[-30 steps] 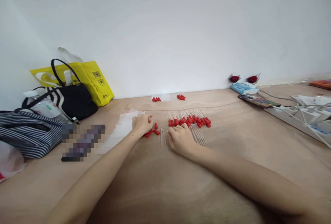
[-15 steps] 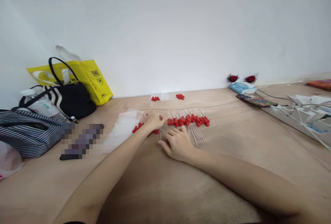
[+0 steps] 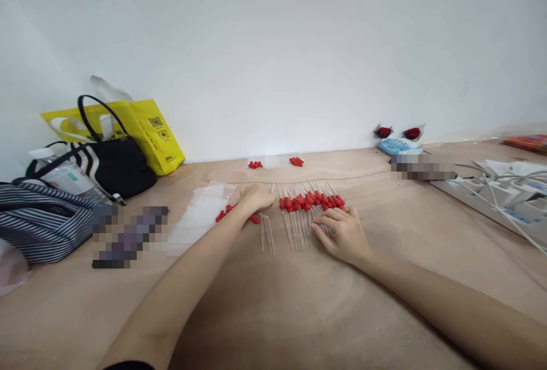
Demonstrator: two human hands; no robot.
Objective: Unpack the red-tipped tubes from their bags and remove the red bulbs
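A row of thin pale sticks with red tips (image 3: 314, 200) lies across the table, with sticks pointing both away from me and toward me. My left hand (image 3: 256, 197) is at the row's left end, its fingers closed around a red-tipped stick (image 3: 272, 188) that partly shows beyond them. Beneath and beside that wrist lie more red-tipped sticks (image 3: 255, 219), partly hidden by my forearm. My right hand (image 3: 343, 234) rests at the right end of the near sticks, its fingers apart and slightly bent, with the fingertips touching the sticks.
Clear plastic bags (image 3: 200, 210) lie left of the sticks. Against the wall, another bag (image 3: 274, 161) has red-tipped sticks in it. A yellow bag (image 3: 156, 136), a black handbag (image 3: 123, 165) and a striped pouch (image 3: 47, 222) stand left. At right are a blue packet (image 3: 400, 146) and power strips (image 3: 496, 199).
My right hand has moved right along the row, uncovering the near sticks at its left. My left hand stays near the left end, where one stick now stands apart from the row.
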